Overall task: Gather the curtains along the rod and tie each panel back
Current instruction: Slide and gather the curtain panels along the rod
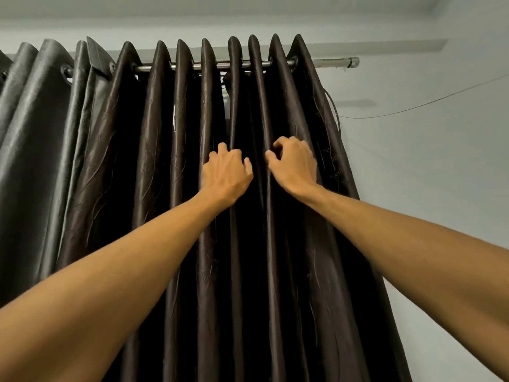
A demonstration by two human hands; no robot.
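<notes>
Pale wall [440,166], left hand [227,175], right hand [294,166] gripping curtain [154,188]

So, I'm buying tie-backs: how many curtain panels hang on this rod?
2: a grey panel at far left, a dark brown panel beside it, centre. More may hang off-frame left.

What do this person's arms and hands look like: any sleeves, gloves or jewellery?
Both are bare. The left hand and right hand wear no gloves, and no ring, watch or bracelet shows on the fingers or wrists. No sleeve appears on the left forearm or the right forearm as far as the picture reaches, and no markings show.
</notes>
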